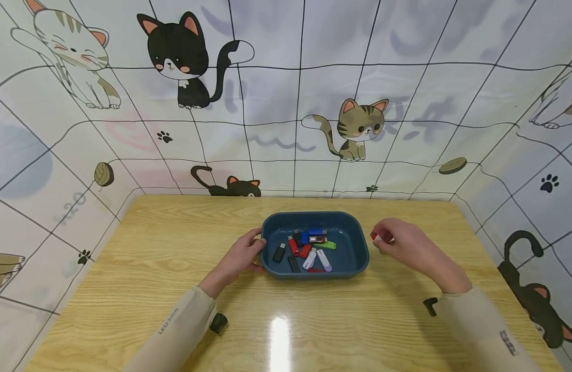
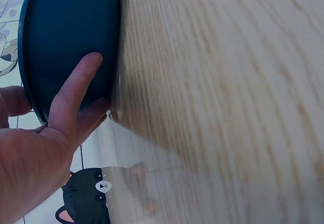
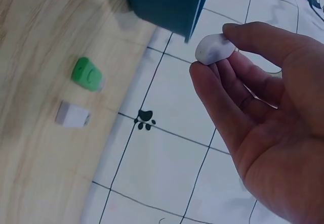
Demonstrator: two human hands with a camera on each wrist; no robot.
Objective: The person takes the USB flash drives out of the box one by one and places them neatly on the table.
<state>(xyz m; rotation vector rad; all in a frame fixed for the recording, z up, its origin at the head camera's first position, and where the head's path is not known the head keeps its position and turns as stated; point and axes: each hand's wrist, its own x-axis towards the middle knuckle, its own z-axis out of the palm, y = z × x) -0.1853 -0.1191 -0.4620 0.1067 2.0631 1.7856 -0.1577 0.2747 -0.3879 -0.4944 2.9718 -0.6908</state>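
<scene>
A dark blue plastic bin (image 1: 355,268) stands on the table with several USB sticks inside, among them a red USB stick (image 1: 293,246), a green USB stick (image 1: 327,245) and a black USB stick (image 1: 279,253). My left hand (image 1: 241,254) grips the bin's left end, fingers against its outer wall (image 2: 71,27) in the left wrist view. Just right of the bin, my right hand (image 1: 406,245) pinches a small white piece (image 3: 215,49) between thumb and finger. A bit of red shows at those fingertips in the head view. The piece's full shape is partly hidden.
In the right wrist view, a small green piece (image 3: 87,74) and a small white block (image 3: 72,115) lie on the wooden table (image 1: 174,232). A cat-patterned sheet (image 1: 276,98) hangs behind the table and along its sides.
</scene>
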